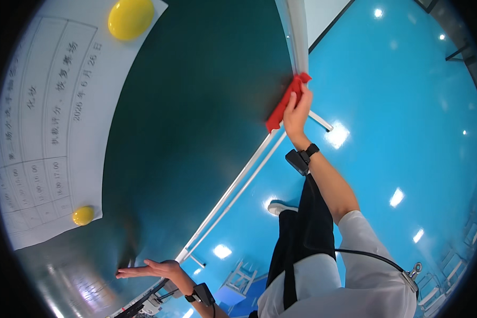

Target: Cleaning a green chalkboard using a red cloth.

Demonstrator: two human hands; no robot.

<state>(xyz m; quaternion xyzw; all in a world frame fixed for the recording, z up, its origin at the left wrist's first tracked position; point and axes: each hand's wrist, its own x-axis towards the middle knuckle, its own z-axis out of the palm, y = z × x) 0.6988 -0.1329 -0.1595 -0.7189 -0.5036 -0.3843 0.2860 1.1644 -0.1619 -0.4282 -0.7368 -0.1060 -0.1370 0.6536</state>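
Note:
My right hand (298, 111) is wrapped round a red cloth (282, 112) and presses it on the corner of a dark green board (196, 106). The cloth lies partly over the board's pale metal frame (233, 186). Lower down, my left hand (152, 269) reaches past the frame with its fingers stretched out; nothing is in it. Its fingertips are at the board's surface, where a dark reflection shows; whether they touch I cannot tell. A black device is strapped to each wrist.
A printed white sheet (63, 132) hangs on the board under a large yellow round magnet (131, 19) and a smaller one (83, 215). Under the frame, a white stand leg (321, 121) juts over the shiny blue floor (408, 132). A white stool (240, 279) stands below.

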